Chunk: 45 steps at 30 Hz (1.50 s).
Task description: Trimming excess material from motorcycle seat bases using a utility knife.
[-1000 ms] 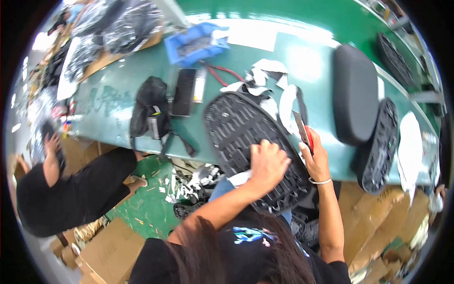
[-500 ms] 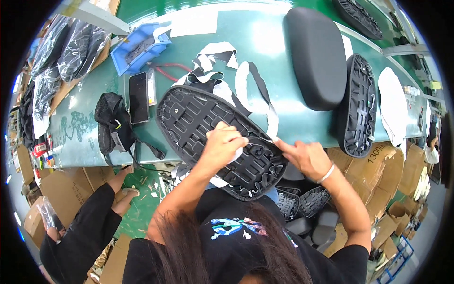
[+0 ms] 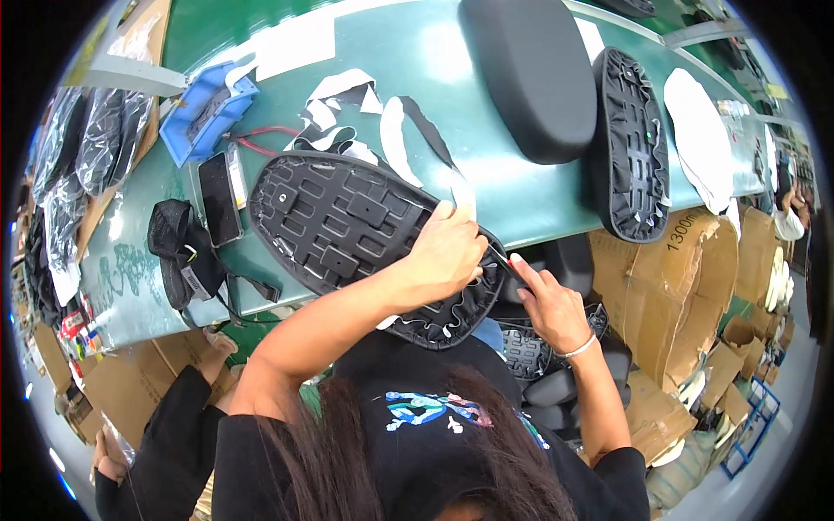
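Hidden Grips, Cropped Edges

Your left hand (image 3: 447, 247) curls its fingertips out of sight, so you can't tell what they pinch. Your left forearm (image 3: 339, 321) covers part of the base (image 3: 321, 208). Anything in your right hand (image 3: 556, 314) is too small to tell. The upper edge crops the cushion (image 3: 539, 87); the dark lower-left rim cuts off a co-worker (image 3: 169, 438).

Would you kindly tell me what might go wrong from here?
The ribbed black cushion base overhangs the front edge of the green table, so it might tip or slip. The left hand and right hand work close together near its rim and may bump. The loose black-and-white strip beside it could snag.
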{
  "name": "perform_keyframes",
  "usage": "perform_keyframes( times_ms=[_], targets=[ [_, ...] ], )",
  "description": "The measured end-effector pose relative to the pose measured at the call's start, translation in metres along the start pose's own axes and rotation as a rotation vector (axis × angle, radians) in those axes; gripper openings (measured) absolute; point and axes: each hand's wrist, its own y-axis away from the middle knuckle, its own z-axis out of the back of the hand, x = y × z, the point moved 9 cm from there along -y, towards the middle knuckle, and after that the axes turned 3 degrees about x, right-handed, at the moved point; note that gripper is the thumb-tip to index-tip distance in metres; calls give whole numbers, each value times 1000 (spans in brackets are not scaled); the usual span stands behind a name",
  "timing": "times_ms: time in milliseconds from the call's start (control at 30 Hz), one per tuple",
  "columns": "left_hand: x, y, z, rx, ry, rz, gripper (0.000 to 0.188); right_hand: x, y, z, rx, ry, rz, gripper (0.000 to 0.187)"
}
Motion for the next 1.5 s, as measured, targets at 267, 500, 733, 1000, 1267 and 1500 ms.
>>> perform_keyframes(
  times_ms=[267,500,733,1000,1267,1500],
  targets=[
    [77,7,-10,-313,2004,170,18,24,40,-43,-208,-164,-278,58],
    [75,-19,57,-205,14,65,14,32,-73,40,-198,107,-98,47],
    [150,30,82,-1088,342,255,12,46,-33,-12,-269,-29,-210,62],
    [206,29,50,-447,1368,793,28,32,-84,60,-150,366,-149,47],
    [167,1,85,-424,1682,-28,19,54,-172,86,-108,470,368,51],
    [196,40,169,-827,1883,-448,46,52,-106,40,-122,263,1,59]
  ],
)
